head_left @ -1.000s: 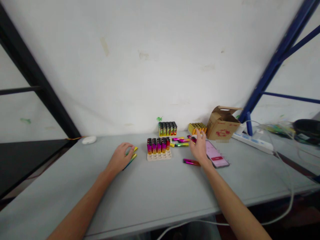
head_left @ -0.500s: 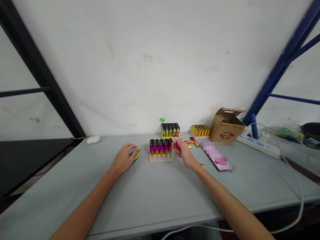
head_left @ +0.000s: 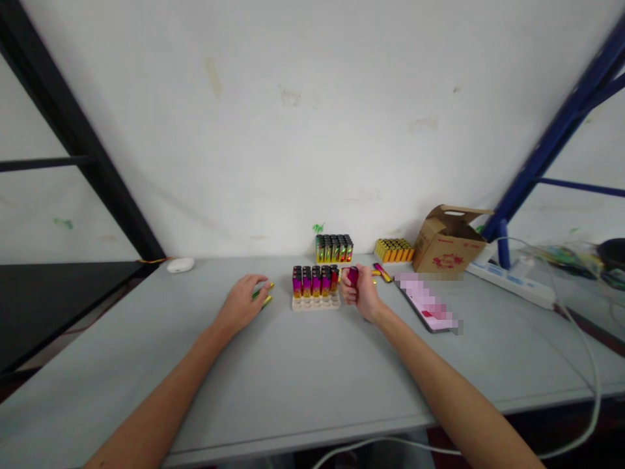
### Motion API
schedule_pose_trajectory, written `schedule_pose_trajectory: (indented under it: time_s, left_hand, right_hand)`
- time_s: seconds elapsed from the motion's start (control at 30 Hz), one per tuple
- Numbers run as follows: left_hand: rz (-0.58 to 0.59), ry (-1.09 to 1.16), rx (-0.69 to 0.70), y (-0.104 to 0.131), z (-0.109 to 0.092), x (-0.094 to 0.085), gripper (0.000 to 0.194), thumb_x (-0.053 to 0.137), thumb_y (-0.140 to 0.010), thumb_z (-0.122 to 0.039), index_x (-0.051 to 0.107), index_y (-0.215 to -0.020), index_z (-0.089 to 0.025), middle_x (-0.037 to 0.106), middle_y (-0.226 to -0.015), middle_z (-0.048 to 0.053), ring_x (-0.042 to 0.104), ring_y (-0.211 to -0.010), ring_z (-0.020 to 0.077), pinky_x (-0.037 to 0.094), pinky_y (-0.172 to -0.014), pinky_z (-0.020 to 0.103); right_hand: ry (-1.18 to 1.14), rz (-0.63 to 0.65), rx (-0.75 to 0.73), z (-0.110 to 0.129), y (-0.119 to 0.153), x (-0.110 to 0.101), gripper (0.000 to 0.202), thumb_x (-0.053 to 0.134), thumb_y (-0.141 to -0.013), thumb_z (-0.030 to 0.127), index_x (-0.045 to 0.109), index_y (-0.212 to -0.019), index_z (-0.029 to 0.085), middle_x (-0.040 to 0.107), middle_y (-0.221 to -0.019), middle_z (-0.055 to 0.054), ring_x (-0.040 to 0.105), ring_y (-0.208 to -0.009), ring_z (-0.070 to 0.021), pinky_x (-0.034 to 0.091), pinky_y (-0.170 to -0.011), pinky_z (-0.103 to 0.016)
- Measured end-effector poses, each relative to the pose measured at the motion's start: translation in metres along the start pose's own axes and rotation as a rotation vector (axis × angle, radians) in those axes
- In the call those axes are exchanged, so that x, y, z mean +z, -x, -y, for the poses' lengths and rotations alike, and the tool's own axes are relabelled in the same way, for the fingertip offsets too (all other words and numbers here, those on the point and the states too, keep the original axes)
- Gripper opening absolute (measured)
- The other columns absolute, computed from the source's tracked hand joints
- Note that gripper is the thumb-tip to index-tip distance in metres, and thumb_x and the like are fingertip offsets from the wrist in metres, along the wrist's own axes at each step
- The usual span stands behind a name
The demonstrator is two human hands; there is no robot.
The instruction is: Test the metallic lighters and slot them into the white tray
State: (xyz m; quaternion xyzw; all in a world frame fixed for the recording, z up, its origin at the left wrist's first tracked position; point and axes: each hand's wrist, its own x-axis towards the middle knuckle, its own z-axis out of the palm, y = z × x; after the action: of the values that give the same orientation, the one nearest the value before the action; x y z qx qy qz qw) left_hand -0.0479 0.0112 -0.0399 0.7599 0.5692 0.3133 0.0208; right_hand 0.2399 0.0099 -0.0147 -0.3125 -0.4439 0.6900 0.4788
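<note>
My right hand (head_left: 361,294) is closed in an upright fist around a purple battery (head_left: 353,275), its dark red-purple body showing between thumb and fingers. Just left of it stands a pale tray (head_left: 316,305) with rows of upright purple-and-orange batteries (head_left: 311,284); the front row of slots shows bare. My left hand (head_left: 243,301) rests low over the table, fingers loosely bent and apart. Beneath its fingertips lie green-and-yellow batteries (head_left: 266,301), partly hidden by the hand. Behind my right hand a loose purple-and-gold battery (head_left: 383,272) lies on the table, among others partly covered.
Against the wall stand a block of green-and-black batteries (head_left: 334,248) and a block of yellow batteries (head_left: 394,250). Right of these are an opened cardboard box (head_left: 444,251), a phone (head_left: 424,303) and a white power strip (head_left: 512,284). A white case (head_left: 180,265) lies at the back left.
My right hand has turned more upright, its fingers now wrapped round the purple battery, slightly farther from the tray. My left hand stays nearly in place. The view has shifted slightly.
</note>
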Motion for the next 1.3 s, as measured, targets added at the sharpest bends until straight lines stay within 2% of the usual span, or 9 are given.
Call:
schedule_pose_trajectory:
  time_s: [0.2, 0.4, 0.53, 0.67, 0.8, 0.97, 1.03, 1.2, 1.3]
  left_hand:
    - [-0.001, -0.031, -0.012, 0.0, 0.002, -0.002, 0.043, 0.036, -0.088, -0.049, 0.062, -0.098, -0.016, 0.068, -0.102, 0.013, 0.06, -0.098, 0.0261, 0.046, -0.093, 0.042]
    - [0.019, -0.081, -0.013, -0.001, 0.009, 0.001, 0.046, 0.038, -0.088, -0.05, 0.064, -0.098, -0.015, 0.068, -0.103, 0.014, 0.06, -0.101, 0.0275, 0.044, -0.096, 0.044]
    - [0.029, -0.056, 0.01, 0.002, 0.01, 0.002, 0.057, 0.044, -0.083, -0.056, 0.058, -0.119, -0.013, 0.064, -0.118, 0.015, 0.056, -0.113, 0.0294, 0.042, -0.102, 0.045]
    - [0.09, 0.014, 0.043, 0.004, 0.007, -0.001, 0.067, 0.04, -0.085, -0.057, 0.049, -0.133, -0.01, 0.059, -0.129, 0.017, 0.054, -0.121, 0.0284, 0.039, -0.106, 0.044]
    - [0.157, -0.007, 0.073, 0.004, 0.007, 0.0, 0.071, 0.042, -0.083, -0.059, 0.052, -0.131, -0.008, 0.057, -0.132, 0.019, 0.051, -0.125, 0.0306, 0.036, -0.109, 0.045]
    - [0.161, -0.026, 0.101, 0.004, 0.012, 0.007, 0.07, 0.049, -0.078, -0.051, 0.049, -0.133, -0.007, 0.054, -0.135, 0.02, 0.051, -0.125, 0.0321, 0.037, -0.108, 0.047]
    - [0.15, -0.026, 0.113, 0.004, 0.013, 0.008, 0.065, 0.051, -0.077, -0.046, 0.051, -0.131, -0.01, 0.057, -0.132, 0.018, 0.054, -0.122, 0.0313, 0.04, -0.106, 0.047]
    - [0.116, -0.035, 0.122, 0.004, 0.013, 0.009, 0.051, 0.048, -0.079, -0.042, 0.059, -0.121, -0.015, 0.066, -0.119, 0.014, 0.06, -0.111, 0.0287, 0.044, -0.101, 0.045]
    - [0.099, -0.042, 0.102, 0.003, 0.015, 0.01, 0.046, 0.046, -0.08, -0.042, 0.062, -0.115, -0.016, 0.068, -0.115, 0.014, 0.061, -0.108, 0.0279, 0.045, -0.099, 0.044]
  right_hand:
    - [0.019, -0.058, -0.04, -0.002, 0.001, 0.004, 0.049, 0.045, -0.075, 0.066, 0.042, -0.058, 0.021, 0.024, -0.042, 0.009, 0.02, -0.036, -0.0069, 0.016, -0.037, -0.02]
    - [-0.035, -0.052, -0.084, 0.005, 0.009, 0.003, 0.046, 0.044, -0.077, 0.064, 0.039, -0.058, 0.022, 0.027, -0.045, 0.008, 0.029, -0.04, -0.0088, 0.033, -0.044, -0.023]
    - [-0.06, -0.048, -0.017, 0.01, 0.01, 0.001, 0.044, 0.038, -0.08, 0.06, 0.038, -0.059, 0.022, 0.024, -0.045, 0.008, 0.02, -0.039, -0.0081, 0.022, -0.039, -0.021]
    - [-0.063, -0.004, 0.106, 0.007, 0.005, -0.003, 0.045, 0.04, -0.081, 0.061, 0.039, -0.061, 0.021, 0.023, -0.044, 0.01, 0.014, -0.038, -0.0069, 0.012, -0.038, -0.02]
    - [-0.074, 0.001, 0.104, 0.003, 0.004, -0.004, 0.046, 0.043, -0.079, 0.064, 0.042, -0.063, 0.021, 0.024, -0.044, 0.01, 0.016, -0.037, -0.0065, 0.012, -0.038, -0.02]
    - [-0.105, 0.014, 0.026, 0.0, 0.006, -0.002, 0.041, 0.039, -0.08, 0.06, 0.044, -0.065, 0.021, 0.031, -0.046, 0.007, 0.032, -0.04, -0.0098, 0.03, -0.044, -0.023]
    - [-0.084, 0.001, 0.029, -0.001, 0.006, -0.002, 0.039, 0.039, -0.08, 0.055, 0.04, -0.061, 0.022, 0.03, -0.045, 0.007, 0.032, -0.04, -0.0099, 0.032, -0.045, -0.023]
    - [-0.086, -0.006, 0.075, -0.003, 0.005, -0.001, 0.041, 0.031, -0.082, 0.054, 0.032, -0.055, 0.023, 0.02, -0.041, 0.009, 0.013, -0.036, -0.0078, 0.014, -0.037, -0.021]
    - [-0.085, -0.004, 0.088, -0.004, 0.007, 0.002, 0.042, 0.03, -0.082, 0.056, 0.03, -0.056, 0.023, 0.019, -0.041, 0.01, 0.009, -0.037, -0.0074, 0.011, -0.036, -0.02]
